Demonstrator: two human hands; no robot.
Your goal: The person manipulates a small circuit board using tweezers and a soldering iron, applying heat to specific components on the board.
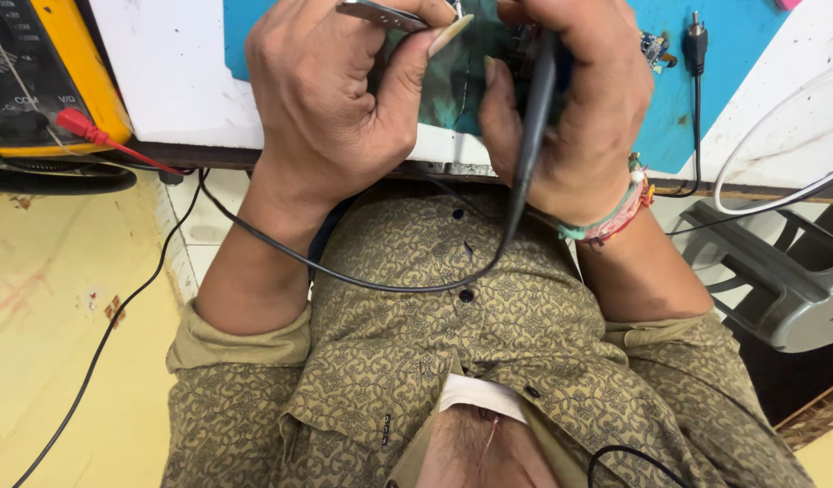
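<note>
My left hand (330, 99) is closed around metal tweezers (380, 14) at the top of the view, over a dark green circuit board (457, 86) on a blue mat (696, 99). My right hand (574, 99) grips a black pen-shaped corded tool (534, 117), likely a soldering iron, its handle running down past the palm. Its black cable (362, 280) loops across my patterned shirt. The tool's tip and most of the board are hidden behind my fingers. Coloured thread bands (615, 212) circle my right wrist.
A yellow-and-black multimeter (50, 77) with a red plug (77, 126) sits at the left on the white bench (172, 81). A black audio plug (696, 41) and white cables (778, 194) lie at the right. A grey plastic stool (778, 280) stands lower right.
</note>
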